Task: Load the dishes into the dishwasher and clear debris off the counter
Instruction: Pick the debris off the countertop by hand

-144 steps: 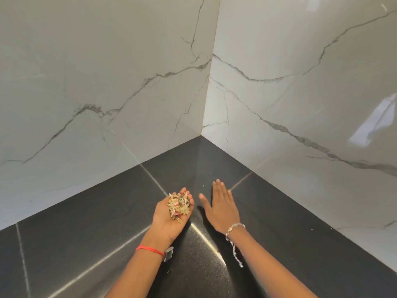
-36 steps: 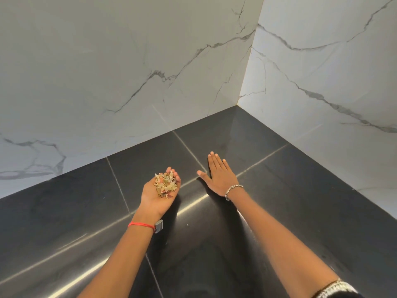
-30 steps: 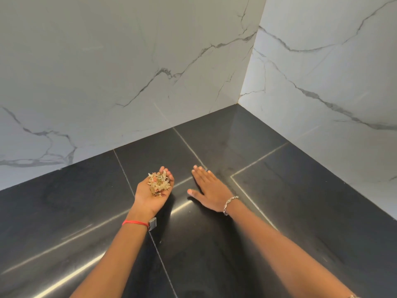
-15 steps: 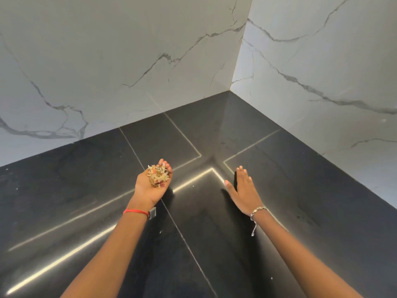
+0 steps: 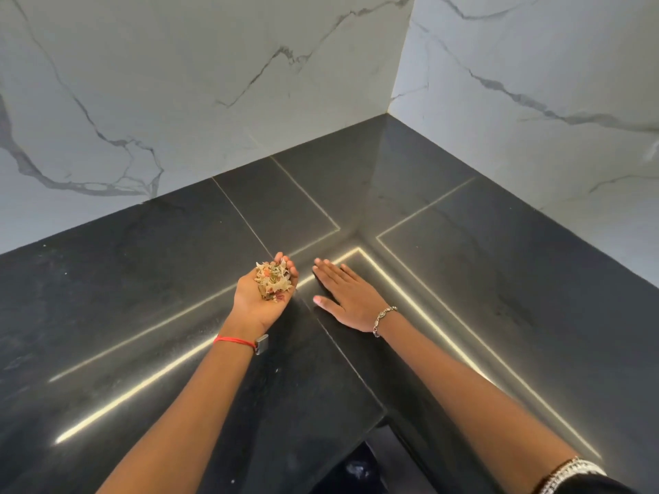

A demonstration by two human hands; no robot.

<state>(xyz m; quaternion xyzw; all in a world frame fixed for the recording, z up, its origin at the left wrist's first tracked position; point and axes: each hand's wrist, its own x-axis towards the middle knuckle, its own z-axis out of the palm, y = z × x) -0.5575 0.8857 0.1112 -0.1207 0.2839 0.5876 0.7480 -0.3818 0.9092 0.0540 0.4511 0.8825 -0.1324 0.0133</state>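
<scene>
Two hands reach out over the black stone counter (image 5: pixel 142 279), close together near where its seams meet in the corner. We hold our left hand (image 5: pixel 262 297) palm up and cupped, the fingers curled a little around a small heap of food scraps (image 5: pixel 274 281): pale shreds mixed with orange and green bits. The heap sits in the hollow of the palm and against the fingers, clear of the counter. Just to its right, apart from it, our right hand (image 5: pixel 347 297) lies palm down on the counter, fingers straight and together, thumb spread toward the left hand; it holds nothing. A red thread bracelet (image 5: pixel 233 339) with a small metal tag circles the left wrist, and a chain bracelet (image 5: pixel 383 317) the right. White marble-patterned wall panels (image 5: pixel 178 83) rise behind the counter on two sides. A few pale specks dot the counter nearer to us.
</scene>
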